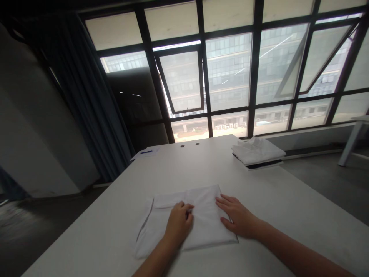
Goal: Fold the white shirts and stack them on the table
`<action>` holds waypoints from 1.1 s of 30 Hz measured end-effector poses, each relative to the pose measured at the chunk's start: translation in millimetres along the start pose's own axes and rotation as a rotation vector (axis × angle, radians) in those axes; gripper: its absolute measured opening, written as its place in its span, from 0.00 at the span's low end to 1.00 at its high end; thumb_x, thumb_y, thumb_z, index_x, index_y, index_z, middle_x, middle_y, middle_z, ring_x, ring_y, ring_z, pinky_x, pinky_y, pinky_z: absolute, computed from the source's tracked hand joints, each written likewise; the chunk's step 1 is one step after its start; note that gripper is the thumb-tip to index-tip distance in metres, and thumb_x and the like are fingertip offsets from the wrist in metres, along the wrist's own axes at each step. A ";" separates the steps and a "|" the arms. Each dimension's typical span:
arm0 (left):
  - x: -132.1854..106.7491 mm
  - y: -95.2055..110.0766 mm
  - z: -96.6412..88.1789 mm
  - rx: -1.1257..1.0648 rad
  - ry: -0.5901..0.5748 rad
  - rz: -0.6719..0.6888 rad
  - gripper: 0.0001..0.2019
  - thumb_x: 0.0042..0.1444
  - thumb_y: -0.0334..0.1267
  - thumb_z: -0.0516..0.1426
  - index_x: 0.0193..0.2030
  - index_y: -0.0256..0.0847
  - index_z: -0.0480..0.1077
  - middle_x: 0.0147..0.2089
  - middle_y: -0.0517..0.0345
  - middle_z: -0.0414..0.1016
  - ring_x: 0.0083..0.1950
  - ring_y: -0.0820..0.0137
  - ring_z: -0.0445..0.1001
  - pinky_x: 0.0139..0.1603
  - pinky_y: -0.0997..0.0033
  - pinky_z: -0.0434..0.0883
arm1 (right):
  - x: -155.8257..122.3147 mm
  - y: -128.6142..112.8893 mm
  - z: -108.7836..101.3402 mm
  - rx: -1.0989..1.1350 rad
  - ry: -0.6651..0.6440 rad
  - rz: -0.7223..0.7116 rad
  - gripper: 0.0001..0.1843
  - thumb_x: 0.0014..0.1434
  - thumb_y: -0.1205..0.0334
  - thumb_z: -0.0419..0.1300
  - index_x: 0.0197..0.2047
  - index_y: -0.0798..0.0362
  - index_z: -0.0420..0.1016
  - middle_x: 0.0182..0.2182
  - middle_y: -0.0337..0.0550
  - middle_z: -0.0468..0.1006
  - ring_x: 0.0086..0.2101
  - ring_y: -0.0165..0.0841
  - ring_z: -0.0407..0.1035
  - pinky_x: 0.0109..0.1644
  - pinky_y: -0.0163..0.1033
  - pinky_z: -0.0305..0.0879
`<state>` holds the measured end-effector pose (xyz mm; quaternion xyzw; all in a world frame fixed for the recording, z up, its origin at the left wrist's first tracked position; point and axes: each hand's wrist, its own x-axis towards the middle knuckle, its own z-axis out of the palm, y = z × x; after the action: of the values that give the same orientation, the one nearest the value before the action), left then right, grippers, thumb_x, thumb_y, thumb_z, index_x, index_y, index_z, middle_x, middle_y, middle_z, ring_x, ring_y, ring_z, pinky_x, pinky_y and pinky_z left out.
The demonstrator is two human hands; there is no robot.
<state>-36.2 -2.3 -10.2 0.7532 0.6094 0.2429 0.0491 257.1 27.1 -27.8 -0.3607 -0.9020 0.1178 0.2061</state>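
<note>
A white garment (206, 219), folded into a flat rectangle, lies on the white table in front of me. Its left part is loosely layered, with a dark gap showing along that edge. My left hand (180, 221) rests on the middle of it, fingers curled and seeming to pinch the fabric. My right hand (238, 215) lies flat across the garment's right edge, fingers apart and pressing on the cloth. The exact grip under my left fingers is partly hidden.
A stack of folded white cloth (258, 151) with a dark layer sits at the table's far right edge. Paper with a blue pen (146, 152) lies far left. The table (184, 169) reaches toward the windows. A blue curtain (95, 111) hangs left.
</note>
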 end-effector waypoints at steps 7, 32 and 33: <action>-9.0 36.1 -9.2 0.069 -0.027 0.314 0.27 0.55 0.26 0.51 0.61 0.46 0.69 0.63 0.50 0.69 0.63 0.58 0.66 0.65 0.53 0.63 | 2.7 -23.1 -1.1 -0.018 0.029 -0.023 0.32 0.57 0.54 0.61 0.65 0.50 0.67 0.61 0.53 0.70 0.62 0.51 0.58 0.66 0.58 0.52; -18.4 -1.2 -7.5 0.171 -0.421 0.174 0.47 0.54 0.72 0.52 0.75 0.54 0.42 0.77 0.51 0.35 0.76 0.46 0.35 0.70 0.33 0.35 | 6.0 -13.0 0.9 0.005 0.166 -0.008 0.26 0.65 0.52 0.56 0.64 0.48 0.68 0.66 0.51 0.63 0.65 0.46 0.55 0.67 0.55 0.54; -14.9 -3.2 -4.6 0.182 -0.397 0.152 0.46 0.55 0.71 0.51 0.75 0.54 0.43 0.77 0.51 0.36 0.76 0.47 0.36 0.70 0.33 0.36 | 5.4 -21.9 0.7 0.030 0.161 -0.048 0.20 0.64 0.54 0.57 0.58 0.47 0.73 0.63 0.50 0.68 0.62 0.45 0.59 0.65 0.53 0.56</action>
<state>-43.1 -16.6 -11.9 0.8312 0.5486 0.0371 0.0817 240.1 15.2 -19.0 -0.3443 -0.8889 0.0969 0.2862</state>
